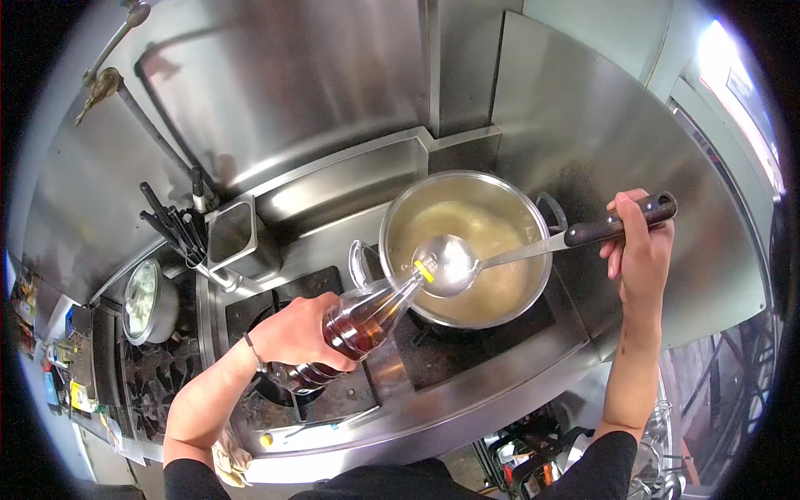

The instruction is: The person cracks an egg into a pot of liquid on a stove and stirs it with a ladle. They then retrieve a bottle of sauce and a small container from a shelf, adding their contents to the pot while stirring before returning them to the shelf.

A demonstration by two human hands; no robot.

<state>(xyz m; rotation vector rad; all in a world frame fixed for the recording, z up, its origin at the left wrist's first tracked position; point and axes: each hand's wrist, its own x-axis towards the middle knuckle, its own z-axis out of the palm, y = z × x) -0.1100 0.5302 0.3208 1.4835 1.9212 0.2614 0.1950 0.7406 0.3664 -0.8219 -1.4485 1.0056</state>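
Observation:
My left hand (302,335) is wrapped round a clear bottle (360,323) of reddish-brown liquid, tilted so that its yellow-ringed mouth lies right at the bowl of a ladle. In my right hand (640,242) is the black handle of that metal ladle (447,260), its bowl over the pot. Beneath it stands a large steel pot (417,193) with two side handles, holding a cloudy pale-yellow liquid. A small yellow cap (266,440) lies on the stove's front ledge, below the bottle.
Knives with black handles (177,223) stand in a holder beside a square steel container (233,233). Further left, a round pot (152,302) with white contents sits by the burners (158,375). A cloth (231,458) hangs at the front edge. Steel walls (333,75) rise behind and at the right.

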